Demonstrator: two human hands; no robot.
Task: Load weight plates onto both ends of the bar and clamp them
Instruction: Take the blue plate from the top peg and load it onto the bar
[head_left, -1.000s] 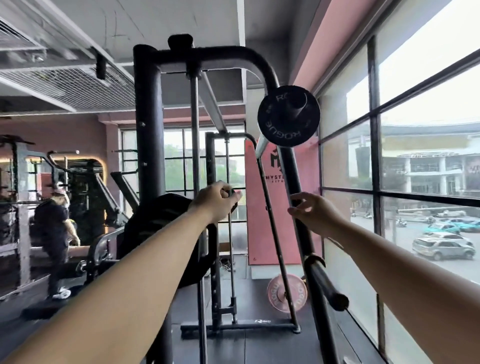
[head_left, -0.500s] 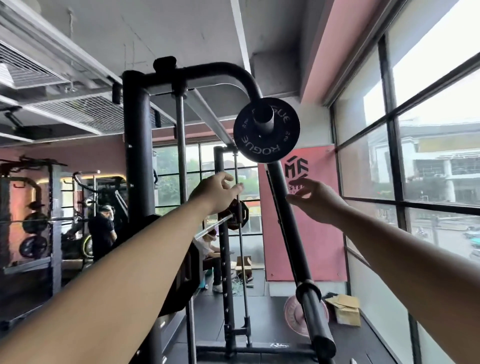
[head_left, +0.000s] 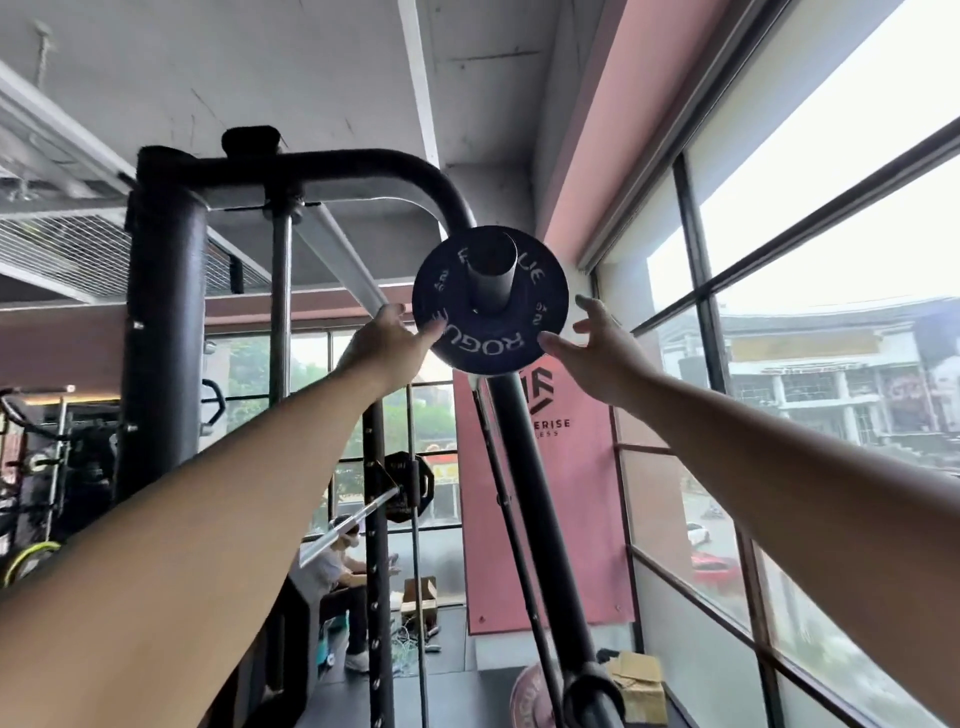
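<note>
Extending upward from the lower corners of the view, both forearms converge on a small black weight plate lettered ROGUE. The left hand is spread wide, thumb tip touching the plate's left rim, its fingers beside the upper left edge. The right hand is likewise spread wide, thumb tip touching the lower right rim, its fingers just beside the right edge; contact there cannot be confirmed. Neither hand is closed around the plate. The plate sits upright on a grey storage peg high on the black rack, at the top of a slanted post. Lower and further in, the silver bar rests across the rack, a dark fitting at its far end. A pink plate stands on the floor beside a cardboard box. Beyond the rack a person sits. A pink banner hangs on the far wall, next to the window.
</note>
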